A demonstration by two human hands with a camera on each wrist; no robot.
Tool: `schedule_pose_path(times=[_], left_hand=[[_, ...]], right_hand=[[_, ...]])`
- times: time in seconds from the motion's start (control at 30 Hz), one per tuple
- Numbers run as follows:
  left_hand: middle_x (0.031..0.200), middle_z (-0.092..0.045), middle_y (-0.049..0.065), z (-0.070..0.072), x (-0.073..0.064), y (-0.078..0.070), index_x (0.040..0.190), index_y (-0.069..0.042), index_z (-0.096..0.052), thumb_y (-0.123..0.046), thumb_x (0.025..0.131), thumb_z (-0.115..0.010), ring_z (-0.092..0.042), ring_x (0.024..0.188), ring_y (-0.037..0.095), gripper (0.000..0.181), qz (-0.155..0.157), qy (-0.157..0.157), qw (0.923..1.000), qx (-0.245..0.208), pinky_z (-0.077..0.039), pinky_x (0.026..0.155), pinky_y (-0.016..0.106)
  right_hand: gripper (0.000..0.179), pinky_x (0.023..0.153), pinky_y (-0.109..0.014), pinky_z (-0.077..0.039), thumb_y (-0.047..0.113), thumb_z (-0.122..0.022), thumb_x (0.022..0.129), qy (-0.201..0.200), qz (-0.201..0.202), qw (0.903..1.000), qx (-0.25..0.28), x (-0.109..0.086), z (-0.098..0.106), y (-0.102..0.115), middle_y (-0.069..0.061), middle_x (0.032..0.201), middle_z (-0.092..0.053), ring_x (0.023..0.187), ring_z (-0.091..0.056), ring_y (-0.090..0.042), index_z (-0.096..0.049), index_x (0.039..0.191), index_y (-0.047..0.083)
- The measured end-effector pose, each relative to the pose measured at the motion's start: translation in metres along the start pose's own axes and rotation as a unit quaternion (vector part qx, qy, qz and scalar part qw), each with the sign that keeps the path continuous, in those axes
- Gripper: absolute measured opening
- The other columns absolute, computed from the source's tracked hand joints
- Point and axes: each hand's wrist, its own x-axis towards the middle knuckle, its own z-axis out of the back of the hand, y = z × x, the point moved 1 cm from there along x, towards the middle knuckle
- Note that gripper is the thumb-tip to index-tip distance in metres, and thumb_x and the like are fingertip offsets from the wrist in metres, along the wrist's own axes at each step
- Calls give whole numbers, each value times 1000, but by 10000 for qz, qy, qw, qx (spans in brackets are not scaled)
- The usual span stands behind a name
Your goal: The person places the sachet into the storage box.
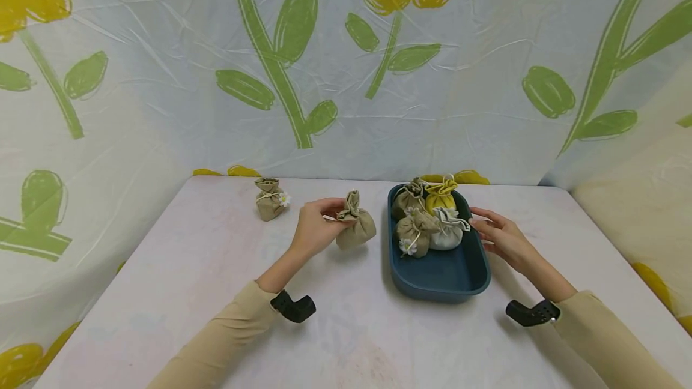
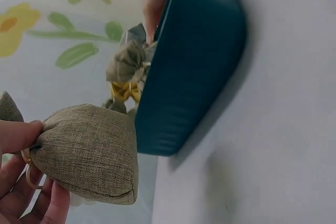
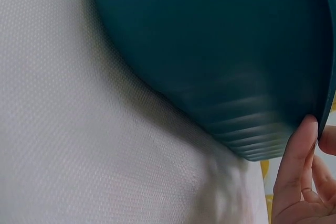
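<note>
My left hand (image 1: 319,227) pinches a beige drawstring pouch (image 1: 358,230) by its gathered neck, holding it above the table to the left of a dark blue bin (image 1: 438,290). In the left wrist view the full body of that pouch (image 2: 86,153) hangs sideways from the thumb and fingers. My right hand (image 1: 503,239) pinches the right rim of the bin, one digit against the outer wall and another over the edge. Inside the bin sit several pouches: a yellow one (image 1: 441,198), a white one (image 1: 446,236), and brownish ones, including one with a flower (image 1: 415,234).
Another brown pouch (image 1: 268,203) with a small white flower stands at the table's back left. The pale table (image 1: 335,329) meets a flower-printed sheet (image 1: 335,155) behind it. Black wrist cameras (image 1: 294,307) are strapped to both wrists.
</note>
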Motion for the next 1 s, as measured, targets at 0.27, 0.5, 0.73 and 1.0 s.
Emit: schedule_pose_path(times=[0.27,0.5,0.73,1.0], left_hand=[[92,-74,12,-11,1,-16,104,-3,-73,-7,74,-81,-69,79,22,31,-204,254,9994,-70,-55,66,22],[93,-74,13,-21,3,-29,104,-2,-73,-6,75,-80,-70,81,23,30,-451,509,9975,-183,-55,70,20],[95,-74,14,-34,6,-45,105,0,-72,-3,75,-79,-70,81,23,30,-613,886,9939,-222,-54,68,15],[99,-72,14,-48,7,-62,109,1,-70,0,77,-76,-68,83,23,33,-713,1272,9890,-259,-53,68,12]], right_hand=[[67,72,-19,-50,36,-50,100,27,4,10000,42,1,0,-1,22,92,-56,84,-52,-2,-21,153,7],[65,71,-19,-49,35,-51,100,37,13,9999,117,2,0,-2,22,91,-57,82,-52,-2,-23,153,9],[67,73,-18,-50,37,-50,100,45,13,10000,61,2,2,-3,22,92,-57,84,-53,-1,-21,153,9],[70,76,-18,-51,39,-50,99,116,-12,9999,21,4,3,-4,25,94,-57,88,-54,1,-18,153,7]])
